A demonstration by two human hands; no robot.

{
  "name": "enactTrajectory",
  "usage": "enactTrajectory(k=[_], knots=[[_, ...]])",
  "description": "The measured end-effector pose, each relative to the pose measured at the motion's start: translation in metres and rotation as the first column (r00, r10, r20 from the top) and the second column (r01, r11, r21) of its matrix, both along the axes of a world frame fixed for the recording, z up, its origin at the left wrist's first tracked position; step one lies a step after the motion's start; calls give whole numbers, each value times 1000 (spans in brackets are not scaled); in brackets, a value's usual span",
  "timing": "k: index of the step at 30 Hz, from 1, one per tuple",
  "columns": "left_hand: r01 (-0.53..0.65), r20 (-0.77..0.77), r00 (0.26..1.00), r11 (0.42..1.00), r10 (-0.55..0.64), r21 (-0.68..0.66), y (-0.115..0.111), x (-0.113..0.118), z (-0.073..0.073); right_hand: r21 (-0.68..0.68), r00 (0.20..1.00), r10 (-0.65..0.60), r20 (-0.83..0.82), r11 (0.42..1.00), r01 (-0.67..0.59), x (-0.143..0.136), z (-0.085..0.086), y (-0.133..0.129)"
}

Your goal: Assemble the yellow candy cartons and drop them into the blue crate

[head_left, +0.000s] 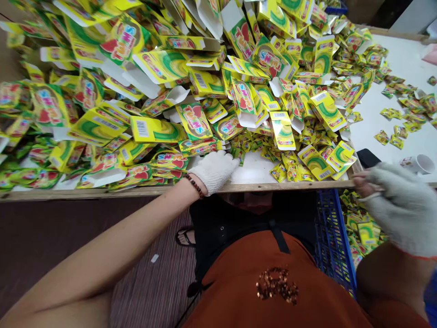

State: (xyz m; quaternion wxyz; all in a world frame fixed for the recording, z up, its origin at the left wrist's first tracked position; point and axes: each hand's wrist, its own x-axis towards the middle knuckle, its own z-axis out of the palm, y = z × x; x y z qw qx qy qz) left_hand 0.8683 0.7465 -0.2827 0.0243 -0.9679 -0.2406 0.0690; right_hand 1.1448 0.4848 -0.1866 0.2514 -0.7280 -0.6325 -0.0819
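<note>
My left hand (216,171), in a white knit glove, lies palm down at the table's front edge with its fingers stretched loosely to the right. Beside it are yellow-green candy boxes (194,119) and a loose heap of small wrapped candies (251,140). On the right, my right hand (399,202), in a greyish glove with bare fingertips showing, is over the table's front edge and the blue crate. Its fingers are curled in, slightly blurred; anything inside them is hidden.
Many open, unsealed boxes pile across the white table (378,109) with its wooden rim. A dark phone-like object (368,158) and a white cup (418,164) are at the right. Below stands a blue crate (332,232) holding candy packs (367,232).
</note>
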Motion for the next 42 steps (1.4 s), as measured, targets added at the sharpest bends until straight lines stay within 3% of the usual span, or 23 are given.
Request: enactTrajectory(k=[2, 5, 6, 8, 9, 11, 15, 17, 19, 22, 25, 28, 31, 35, 39, 42], knots=[[14, 18, 1000, 1000, -13, -26, -1, 3, 7, -28, 990, 122, -73, 992, -124, -22, -24, 25], [-36, 323, 943, 989, 81, -145, -12, 4, 13, -1, 944, 225, -243, 973, -233, -53, -66, 62], [-65, 465, 872, 977, 155, -205, -18, 6, 12, 39, 918, 240, -316, 970, -241, -62, -79, 73], [-89, 691, 653, 937, 310, -337, -32, 15, 4, 119, 825, 277, -493, 961, -251, -77, -104, 93], [-77, 753, 541, 913, 375, -400, -40, 21, -3, 176, 759, 306, -574, 952, -251, -83, -114, 102], [-24, 790, 388, 863, 474, -505, -53, 33, -21, 274, 646, 346, -680, 938, -214, -91, -130, 119], [149, 744, 205, 731, 636, -666, -67, 44, -54, 353, 572, 358, -738, 927, -125, -92, -146, 135], [219, 746, 147, 714, 650, -665, -67, 41, -60, 387, 579, 390, -716, 912, -137, -88, -149, 135], [221, 803, 151, 771, 577, -596, -63, 36, -59, 400, 612, 407, -678, 903, -158, -84, -152, 133], [176, 885, 221, 876, 410, -450, -54, 32, -51, 387, 703, 362, -612, 913, -133, -78, -154, 129], [173, 895, 283, 899, 346, -402, -47, 34, -46, 380, 813, 317, -489, 916, -129, -72, -152, 128], [215, 870, 342, 872, 354, -439, -43, 38, -48, 390, 882, 315, -352, 905, -167, -67, -150, 129], [206, 827, 362, 828, 431, -522, -43, 40, -49, 387, 890, 336, -308, 899, -205, -65, -150, 129], [188, 744, 343, 734, 574, -653, -41, 42, -48, 355, 883, 337, -327, 910, -216, -64, -148, 130], [212, 723, 422, 715, 548, -666, -32, 45, -46, 215, 868, 249, -430, 962, -170, -60, -138, 136], [299, 696, 349, 630, 628, -717, -26, 50, -43, 126, 841, 218, -495, 976, -179, -58, -133, 143]])
